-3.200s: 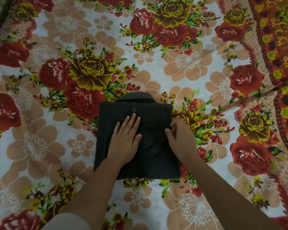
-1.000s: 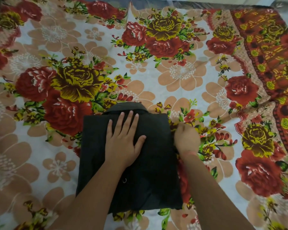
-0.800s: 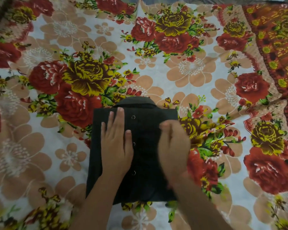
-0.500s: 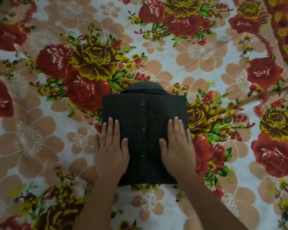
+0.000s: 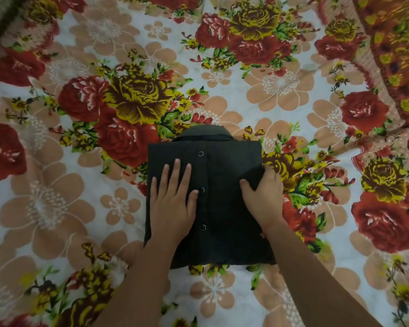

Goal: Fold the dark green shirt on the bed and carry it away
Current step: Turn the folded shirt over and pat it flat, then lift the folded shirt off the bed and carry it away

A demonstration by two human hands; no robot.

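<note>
Flowered bedsheet (image 5: pixel 281 86) in red, yellow and peach fills the whole frame, with a darker patterned border down the upper right; on it, just below centre, lies the dark green shirt (image 5: pixel 224 208), already folded to a neat rectangle. Its long axis runs from the bottom of the frame towards the top, collar (image 5: pixel 203 133) at the upper end, and the row of snap buttons (image 5: pixel 200 153) goes straight down the middle. Your left hand (image 5: pixel 172 197) rests flat on the left half, fingers straight and pointing at the collar, holding nothing; your right hand (image 5: pixel 265 199) sits at the right edge about halfway along, thumb (image 5: pixel 246 185) on top and fingers curled over the edge, so it grips the fabric there, though the fingertips are hidden. The folding looks done, so the lift comes next; your right hand is already placed for it, while the shirt's left edge lies just left of your left palm. Slide that hand out and under the edge opposite the right, or the stack may sag open as it rises.
</note>
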